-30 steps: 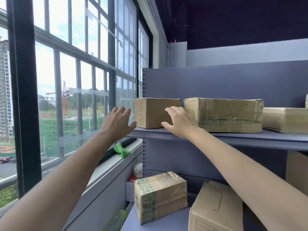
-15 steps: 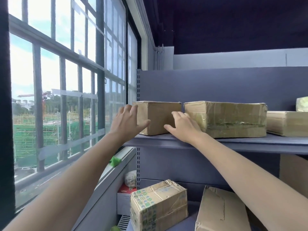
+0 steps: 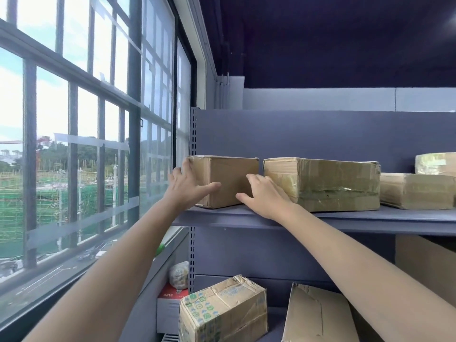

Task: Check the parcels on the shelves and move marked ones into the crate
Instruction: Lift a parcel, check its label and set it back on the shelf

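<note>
1. A small cardboard parcel [image 3: 229,181] is sitting at the window end of the upper shelf [image 3: 345,218]; this parcel is serving as the landmark for everything below.
2. The left hand [image 3: 187,187] is clasping the parcel's window-side end: fingers are curling round the far corner, and the thumb is lying across the front face.
3. The right hand [image 3: 265,193] is lying against the parcel's other end, in the narrow gap beside the neighbouring box. Its fingers are reaching up the front face near the corner with the thumb spread low; whether they are closing on the edge I cannot tell.
4. The parcel is resting flat on the shelf, upright, with no marking visible on the faces showing.
5. Just beside it, on the side away from the window, a wider tape-wrapped box [image 3: 320,183] is sitting on the same shelf, the two nearly touching.
6. Further along from the parcel, a flatter taped box [image 3: 417,191] is lying with another wrapped package [image 3: 435,162] stacked on its far part.
7. Below the parcel, on the lower shelf, a dented carton with green printed tape [image 3: 224,312] is standing, and a plain brown carton [image 3: 318,317] is leaning beside it.
8. Below and toward the window from the parcel, a white box with a red top [image 3: 170,309] is carrying a bagged bundle [image 3: 179,275].
9. The barred window [image 3: 86,144] is running along the parcel's left.
</note>
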Tool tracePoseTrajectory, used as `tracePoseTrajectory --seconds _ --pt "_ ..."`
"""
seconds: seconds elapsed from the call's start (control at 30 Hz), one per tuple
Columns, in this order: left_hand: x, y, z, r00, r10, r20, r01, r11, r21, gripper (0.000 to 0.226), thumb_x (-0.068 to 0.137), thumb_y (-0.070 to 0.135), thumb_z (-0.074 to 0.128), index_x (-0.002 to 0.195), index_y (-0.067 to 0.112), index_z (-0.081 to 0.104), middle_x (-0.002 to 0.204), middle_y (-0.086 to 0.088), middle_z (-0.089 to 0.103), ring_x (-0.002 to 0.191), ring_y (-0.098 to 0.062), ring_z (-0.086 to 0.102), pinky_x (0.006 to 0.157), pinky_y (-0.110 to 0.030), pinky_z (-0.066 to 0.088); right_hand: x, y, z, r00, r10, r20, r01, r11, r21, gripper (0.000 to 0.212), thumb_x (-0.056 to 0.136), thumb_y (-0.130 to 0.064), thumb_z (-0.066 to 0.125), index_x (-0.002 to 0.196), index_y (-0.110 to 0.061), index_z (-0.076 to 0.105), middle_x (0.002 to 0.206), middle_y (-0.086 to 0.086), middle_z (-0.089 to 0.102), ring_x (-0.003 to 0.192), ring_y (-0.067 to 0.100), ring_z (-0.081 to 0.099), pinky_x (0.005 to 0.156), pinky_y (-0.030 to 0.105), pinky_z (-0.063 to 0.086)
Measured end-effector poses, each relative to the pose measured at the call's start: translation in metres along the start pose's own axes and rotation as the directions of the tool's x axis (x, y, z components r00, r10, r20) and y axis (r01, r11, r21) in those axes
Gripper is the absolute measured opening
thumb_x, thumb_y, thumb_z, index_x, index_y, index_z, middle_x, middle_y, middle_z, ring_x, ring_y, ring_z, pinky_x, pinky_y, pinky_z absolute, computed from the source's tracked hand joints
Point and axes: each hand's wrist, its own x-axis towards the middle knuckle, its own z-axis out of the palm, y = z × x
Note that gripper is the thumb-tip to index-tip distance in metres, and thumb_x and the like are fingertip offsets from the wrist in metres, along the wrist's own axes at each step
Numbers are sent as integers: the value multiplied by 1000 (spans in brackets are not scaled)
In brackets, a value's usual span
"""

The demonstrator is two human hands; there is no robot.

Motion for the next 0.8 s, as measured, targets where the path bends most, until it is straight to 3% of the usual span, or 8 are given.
tracePoseTrajectory --seconds 0.17,0.37,0.47,0.57,0.67,0.73,0.8 --pt "2 -1 4 999 -24 42 30 989 -145 120 56 59 59 149 14 -4 152 -17 19 141 -31 18 112 -44 18 -4 -3 1 1000 -13 15 13 1000 9 54 93 -44 45 134 -10 36 139 7 44 128 25 37 95 39 40" --pt "-6 -10 -13 999 -30 -33 18 952 -307 110 59 49 68 146 12 13 142 -14 37 130 -29 36 107 -41 31 -10 -6 -1 1000 -4 25 3 1000 18 53 93 -45 45 131 -8 39 137 7 46 127 26 37 94 40 40" --pt "-15 -20 -32 998 -20 -64 -9 908 -418 87 68 37 73 138 12 27 120 -6 51 108 -24 53 94 -39 44 -13 -9 -1 999 39 -37 -37 997 65 52 92 -45 46 124 -6 44 126 10 52 121 29 44 90 39 40" --pt "-22 -28 -54 996 -63 -60 21 843 -537 74 80 26 70 138 9 28 115 -13 55 88 -19 60 71 -33 55 -17 -13 -5 993 88 -82 -70 976 209 61 90 -47 49 131 -3 39 134 13 48 125 30 43 95 38 39" --pt "-29 -31 -73 993 -113 -19 72 748 -660 59 86 19 61 134 1 32 112 -15 54 80 -20 61 50 -25 55 -22 -17 -10 994 46 -97 -11 942 334 82 85 -50 57 144 -6 22 149 9 33 136 25 32 103 35 33" --pt "-37 -29 -81 994 -105 -18 65 734 -676 49 89 18 57 129 -2 39 101 -11 55 75 -20 59 45 -19 51 -26 -21 -12 993 13 -115 39 900 434 94 81 -47 65 149 -13 10 154 5 23 140 22 25 108 33 28" --pt "-43 -27 -84 997 -73 4 56 731 -680 53 86 20 60 129 -3 40 95 -6 55 74 -19 58 45 -17 50 -29 -24 -13 989 -4 -148 77 867 493 99 78 -40 70 149 -16 7 154 5 24 139 22 26 107 31 28"
